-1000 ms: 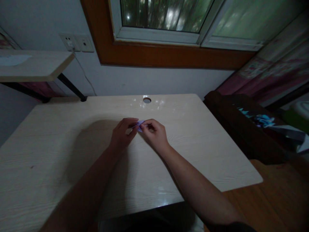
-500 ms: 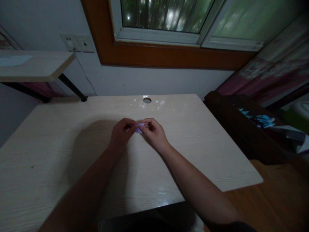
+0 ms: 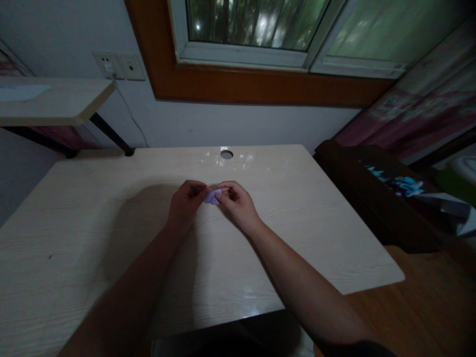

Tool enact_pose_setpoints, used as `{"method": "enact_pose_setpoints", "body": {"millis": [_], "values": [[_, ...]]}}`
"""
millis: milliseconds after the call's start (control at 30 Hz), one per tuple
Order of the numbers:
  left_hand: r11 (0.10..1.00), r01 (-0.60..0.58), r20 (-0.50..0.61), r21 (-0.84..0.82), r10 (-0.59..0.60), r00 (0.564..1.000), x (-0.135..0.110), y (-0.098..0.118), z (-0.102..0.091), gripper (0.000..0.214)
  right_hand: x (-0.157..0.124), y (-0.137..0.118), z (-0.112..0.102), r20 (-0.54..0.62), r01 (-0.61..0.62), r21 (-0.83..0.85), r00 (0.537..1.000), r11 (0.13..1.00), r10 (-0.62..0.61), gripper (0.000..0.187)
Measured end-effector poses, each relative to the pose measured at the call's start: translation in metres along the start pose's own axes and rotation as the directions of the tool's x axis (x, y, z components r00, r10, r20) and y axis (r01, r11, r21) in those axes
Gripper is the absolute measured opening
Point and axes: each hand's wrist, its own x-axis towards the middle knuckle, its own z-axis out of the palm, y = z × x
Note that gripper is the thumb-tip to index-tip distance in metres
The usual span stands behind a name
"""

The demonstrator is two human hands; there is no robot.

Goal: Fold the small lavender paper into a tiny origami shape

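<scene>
A small piece of pale purple paper [image 3: 212, 197] sits between my two hands, just above the middle of a light wooden desk [image 3: 111, 233]. My left hand [image 3: 185, 205] pinches its left side with curled fingers. My right hand [image 3: 237, 203] pinches the right side, thumb and fingers pressed together. Most of the paper is hidden by my fingers.
A round cable hole [image 3: 226, 154] lies near the desk's far edge. A raised shelf [image 3: 55, 101] stands at the back left under wall sockets [image 3: 119, 65]. A dark wooden piece of furniture [image 3: 375, 198] with coloured items borders the desk's right side. A window [image 3: 260, 25] is above.
My left hand's fingers have drawn back a little to the left, showing slightly more of the purple paper. My right hand has hardly moved.
</scene>
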Motion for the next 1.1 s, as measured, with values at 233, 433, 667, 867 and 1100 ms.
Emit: {"method": "enact_pose_setpoints", "body": {"millis": [233, 433, 667, 867, 1100], "values": [[0.988, -0.059, 0.039, 0.144, 0.054, 0.998, -0.001, 0.003, -0.001, 0.022, 0.0, 0.0, 0.001, 0.007, -0.005, -0.082, 1.0, 0.997, 0.006, 0.022], [0.997, -0.066, 0.045, 0.031, 0.065, 0.997, -0.001, 0.004, 0.001, 0.024, 0.002, 0.002, -0.002, -0.008, -0.014, -0.097, 1.0, 0.995, 0.013, 0.02], [0.999, -0.039, 0.176, 0.018, 0.035, 0.984, -0.002, 0.006, -0.002, 0.021, 0.003, 0.003, -0.003, -0.026, 0.0, -0.067, 1.0, 0.998, -0.002, 0.017], [0.993, -0.04, 0.156, 0.113, 0.022, 0.987, 0.0, -0.002, -0.002, 0.02, 0.001, -0.005, -0.003, 0.011, 0.098, -0.225, 0.995, 0.97, -0.098, 0.013], [0.97, -0.073, 0.116, 0.23, 0.047, 0.992, 0.002, -0.003, -0.002, 0.019, 0.001, -0.001, -0.003, -0.023, 0.069, -0.218, 0.997, 0.974, -0.076, 0.017]]}}
